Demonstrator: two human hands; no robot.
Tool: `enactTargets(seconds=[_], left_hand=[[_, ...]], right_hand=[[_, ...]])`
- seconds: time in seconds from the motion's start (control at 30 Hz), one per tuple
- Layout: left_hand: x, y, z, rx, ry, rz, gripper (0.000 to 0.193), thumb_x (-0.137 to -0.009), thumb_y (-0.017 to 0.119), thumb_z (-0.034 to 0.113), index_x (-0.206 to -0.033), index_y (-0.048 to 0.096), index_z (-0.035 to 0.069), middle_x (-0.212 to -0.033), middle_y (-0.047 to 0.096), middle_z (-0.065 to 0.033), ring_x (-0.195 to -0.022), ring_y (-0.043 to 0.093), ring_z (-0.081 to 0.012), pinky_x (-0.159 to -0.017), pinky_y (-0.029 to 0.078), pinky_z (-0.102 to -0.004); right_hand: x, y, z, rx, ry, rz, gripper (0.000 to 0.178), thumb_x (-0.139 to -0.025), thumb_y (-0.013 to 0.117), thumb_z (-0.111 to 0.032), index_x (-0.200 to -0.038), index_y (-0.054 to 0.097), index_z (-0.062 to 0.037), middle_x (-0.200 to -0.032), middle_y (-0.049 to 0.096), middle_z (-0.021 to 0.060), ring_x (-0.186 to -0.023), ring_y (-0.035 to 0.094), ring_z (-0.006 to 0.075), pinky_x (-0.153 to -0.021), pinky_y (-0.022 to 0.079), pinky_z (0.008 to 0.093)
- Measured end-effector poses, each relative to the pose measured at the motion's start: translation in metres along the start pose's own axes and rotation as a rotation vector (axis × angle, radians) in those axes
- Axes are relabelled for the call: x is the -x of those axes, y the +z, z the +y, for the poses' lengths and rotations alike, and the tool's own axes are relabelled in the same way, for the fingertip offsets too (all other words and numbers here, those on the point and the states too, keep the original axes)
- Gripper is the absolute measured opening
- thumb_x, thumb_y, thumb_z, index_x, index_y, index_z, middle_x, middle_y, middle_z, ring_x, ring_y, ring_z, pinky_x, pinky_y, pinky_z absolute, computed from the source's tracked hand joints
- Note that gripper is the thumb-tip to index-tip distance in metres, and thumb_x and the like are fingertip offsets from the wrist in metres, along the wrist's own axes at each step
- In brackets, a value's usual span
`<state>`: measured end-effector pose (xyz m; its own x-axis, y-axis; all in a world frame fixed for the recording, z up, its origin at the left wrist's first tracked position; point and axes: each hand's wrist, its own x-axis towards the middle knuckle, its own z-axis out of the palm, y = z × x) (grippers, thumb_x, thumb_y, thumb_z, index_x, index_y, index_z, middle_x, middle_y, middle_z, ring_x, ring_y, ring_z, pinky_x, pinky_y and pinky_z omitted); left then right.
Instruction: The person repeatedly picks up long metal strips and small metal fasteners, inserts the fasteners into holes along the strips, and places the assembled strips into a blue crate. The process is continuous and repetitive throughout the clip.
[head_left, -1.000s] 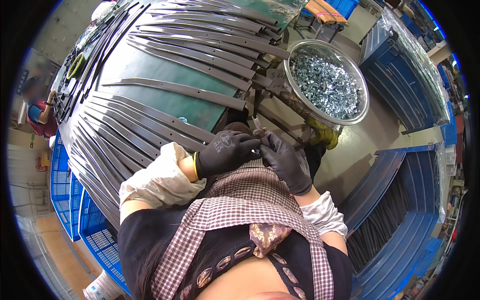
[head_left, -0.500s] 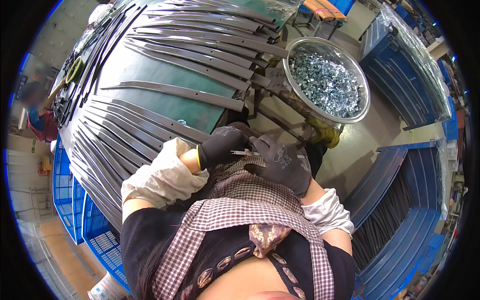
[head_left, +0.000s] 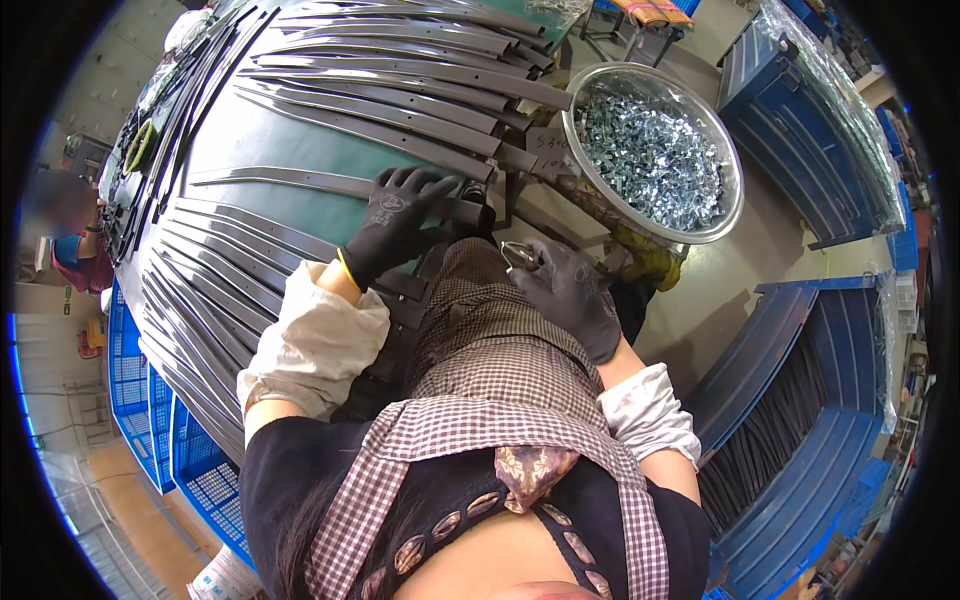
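My left hand (head_left: 395, 222), in a black glove, reaches over the table edge with its fingers apart and bent. It is at the near end of a single long dark grey strip (head_left: 290, 180), whose end is partly covered by the fingers. To its right, above my lap, my right hand (head_left: 572, 300) is closed, with a small shiny metal clip (head_left: 518, 254) between thumb and fingers. The clip's exact shape is hard to make out. Several similar strips (head_left: 235, 240) lie fanned out below my left hand, and more strips (head_left: 400, 85) lie at the far side.
A round metal bowl (head_left: 735, 190) full of small shiny metal pieces stands at the right. Blue metal bins (head_left: 800, 500) are at the right, one holding dark strips. Blue plastic crates (head_left: 205, 485) stand at the left. Another person (head_left: 75, 240) is at the far left.
My left hand has left my lap and moved up to the single strip, its fingers spreading. My right hand has shifted slightly right, away from the left, with the clip showing in it.
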<state>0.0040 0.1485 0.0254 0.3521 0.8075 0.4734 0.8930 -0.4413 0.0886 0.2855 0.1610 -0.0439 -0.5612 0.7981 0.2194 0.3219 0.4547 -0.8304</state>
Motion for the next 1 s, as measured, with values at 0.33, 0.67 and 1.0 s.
enactTargets(seconds=[0.33,0.67,1.0], left_hand=[[0.018,0.025,-0.002,0.334,0.018,-0.241,0.045,-0.070,0.081,0.026,-0.111,0.070,0.013,-0.101,0.062,-0.0082,-0.097,0.058,-0.0327,-0.088,0.046,-0.0448],[0.017,0.033,0.006,0.436,0.022,-0.300,0.046,-0.068,0.083,0.029,-0.109,0.071,0.013,-0.104,0.063,-0.0073,-0.102,0.058,-0.0323,-0.091,0.045,-0.0448],[0.019,0.032,0.009,0.433,0.002,-0.347,0.046,-0.074,0.080,0.029,-0.115,0.069,0.013,-0.107,0.064,-0.0068,-0.106,0.058,-0.0318,-0.093,0.044,-0.0466]], right_hand=[[-0.009,0.005,0.011,0.042,-0.094,-0.062,0.047,-0.089,0.068,-0.015,-0.133,0.056,-0.0035,-0.101,0.068,0.0214,-0.088,0.069,0.0366,-0.077,0.056,0.0430],[-0.021,0.006,0.001,0.009,-0.122,-0.090,0.031,-0.092,0.068,-0.016,-0.120,0.065,-0.0035,-0.095,0.069,0.0180,-0.084,0.069,0.0339,-0.072,0.054,0.0398],[0.000,-0.005,0.025,0.006,0.086,-0.059,0.029,-0.097,0.067,-0.032,-0.099,0.069,-0.0032,-0.091,0.071,0.0196,-0.081,0.070,0.0279,-0.076,0.054,0.0410]])
